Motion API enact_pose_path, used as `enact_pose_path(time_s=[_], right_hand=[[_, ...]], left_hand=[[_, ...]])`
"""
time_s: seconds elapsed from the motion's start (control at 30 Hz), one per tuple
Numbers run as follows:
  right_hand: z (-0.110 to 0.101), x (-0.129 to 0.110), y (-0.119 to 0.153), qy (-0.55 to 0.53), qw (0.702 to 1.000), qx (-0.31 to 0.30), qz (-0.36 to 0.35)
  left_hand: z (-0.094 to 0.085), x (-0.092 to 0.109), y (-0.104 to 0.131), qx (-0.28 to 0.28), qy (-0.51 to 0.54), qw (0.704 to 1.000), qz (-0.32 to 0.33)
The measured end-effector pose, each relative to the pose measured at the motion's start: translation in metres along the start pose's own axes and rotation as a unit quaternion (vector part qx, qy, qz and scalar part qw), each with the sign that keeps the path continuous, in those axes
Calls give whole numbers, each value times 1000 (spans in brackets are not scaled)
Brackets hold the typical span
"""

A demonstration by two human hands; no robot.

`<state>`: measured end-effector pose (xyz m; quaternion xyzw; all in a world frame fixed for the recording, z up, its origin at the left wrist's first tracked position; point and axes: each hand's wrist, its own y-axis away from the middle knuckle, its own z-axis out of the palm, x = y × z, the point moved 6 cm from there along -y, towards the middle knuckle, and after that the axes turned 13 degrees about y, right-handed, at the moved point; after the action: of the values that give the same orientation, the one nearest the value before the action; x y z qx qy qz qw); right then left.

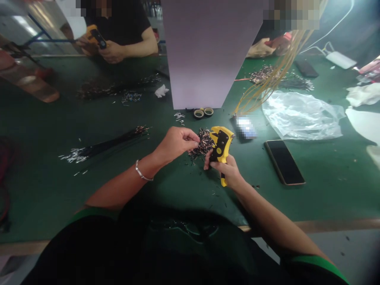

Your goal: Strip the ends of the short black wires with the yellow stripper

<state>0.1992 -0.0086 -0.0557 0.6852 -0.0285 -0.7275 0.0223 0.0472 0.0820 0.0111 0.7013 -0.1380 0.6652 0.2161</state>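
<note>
My right hand [227,168] is wrapped round a yellow and black wire stripper [221,146], its head pointing up and away from me. To its left, my left hand [181,144] is closed in a pinch, with thumb and fingertips together; whatever is between them is too small to make out. Beneath and between the hands lies a heap of short dark and coppery wire scraps [202,144]. A bundle of black wires [109,145] stretches across the green table [166,194] on the left, with silvery ends to the left and coppery ends to the right.
A tall pale panel [208,55] stands ahead, with tape rolls [203,113] at its foot. Right of my hands lie a phone [284,162], a lit device [246,127] and a clear plastic bag [303,114]. Across the table, a co-worker's hand [114,51] is beside a yellow tool [95,36].
</note>
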Motion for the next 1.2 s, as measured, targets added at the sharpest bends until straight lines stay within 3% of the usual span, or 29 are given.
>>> enact_pose_path(time_s=[0.17,0.43,0.87,1.2], right_hand=[[-14,-9,-1,61,995,80,-7],[-3,-22,2,-62,998,28,-13],[-7,-17,2,-5,999,29,-42],[-6,-27,5,15,998,24,-57]], left_hand=[[4,6,6,1,-44,998,35],[21,-2,12,-17,-46,998,39],[43,-27,18,-65,-19,998,9],[46,-29,20,-86,54,991,-86]])
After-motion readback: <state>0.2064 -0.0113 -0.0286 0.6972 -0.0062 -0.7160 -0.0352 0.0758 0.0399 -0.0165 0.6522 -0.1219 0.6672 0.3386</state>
